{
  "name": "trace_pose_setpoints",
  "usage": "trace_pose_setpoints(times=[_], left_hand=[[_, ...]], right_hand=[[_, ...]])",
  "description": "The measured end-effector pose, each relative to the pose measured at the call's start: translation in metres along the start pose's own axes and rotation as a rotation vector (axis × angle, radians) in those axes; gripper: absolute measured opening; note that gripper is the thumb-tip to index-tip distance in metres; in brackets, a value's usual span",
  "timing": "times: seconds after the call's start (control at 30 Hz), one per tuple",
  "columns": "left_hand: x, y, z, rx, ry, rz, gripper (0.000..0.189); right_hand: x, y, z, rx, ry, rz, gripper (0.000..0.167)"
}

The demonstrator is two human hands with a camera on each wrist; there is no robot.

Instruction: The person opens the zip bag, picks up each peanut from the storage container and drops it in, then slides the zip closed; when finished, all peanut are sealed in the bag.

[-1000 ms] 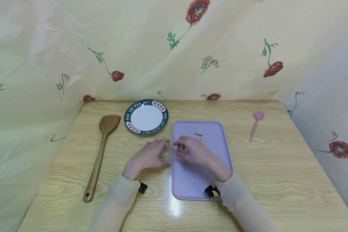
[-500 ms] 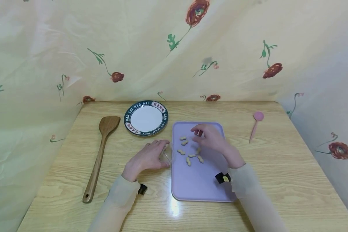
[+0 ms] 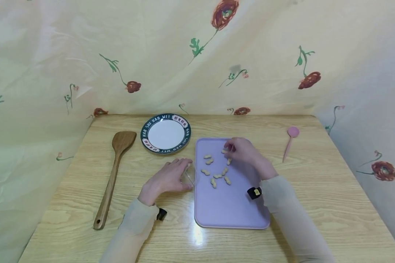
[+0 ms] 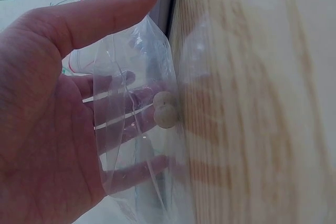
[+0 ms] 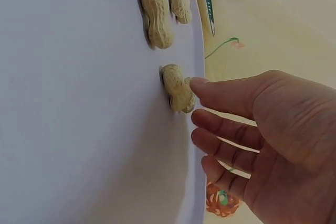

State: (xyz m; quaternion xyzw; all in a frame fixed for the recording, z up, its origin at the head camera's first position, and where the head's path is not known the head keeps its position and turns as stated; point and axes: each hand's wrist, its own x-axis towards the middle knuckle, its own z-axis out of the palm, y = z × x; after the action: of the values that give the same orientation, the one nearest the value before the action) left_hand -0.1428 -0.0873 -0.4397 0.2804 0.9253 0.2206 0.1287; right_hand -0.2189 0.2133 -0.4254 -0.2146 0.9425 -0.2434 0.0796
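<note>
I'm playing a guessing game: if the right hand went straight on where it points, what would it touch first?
Probably a peanut on the purple tray, just ahead of the right hand, though depth is unclear.

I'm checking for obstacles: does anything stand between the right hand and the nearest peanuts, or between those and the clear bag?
Nothing visible separates the right hand from the nearest peanuts. Toward the clear bag in the left hand, other peanuts and the tray's raised rim lie in between.
</note>
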Motion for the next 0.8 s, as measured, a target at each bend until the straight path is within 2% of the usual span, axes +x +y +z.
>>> trace_pose_setpoints(times=[0.23,0.8], left_hand=[[-0.0004,0.0002,-0.0007,0.008,0.001,0.006,0.082],[-0.0002,0.0008,-0.0012,0.013,-0.004,0.004,0.082]], right_hand=[[0.003,0.0055,0.0057,-0.046,-0.009,0.008,0.014],[0.0043,0.0021,0.0041,-0.02,-0.017,0.036,0.008]])
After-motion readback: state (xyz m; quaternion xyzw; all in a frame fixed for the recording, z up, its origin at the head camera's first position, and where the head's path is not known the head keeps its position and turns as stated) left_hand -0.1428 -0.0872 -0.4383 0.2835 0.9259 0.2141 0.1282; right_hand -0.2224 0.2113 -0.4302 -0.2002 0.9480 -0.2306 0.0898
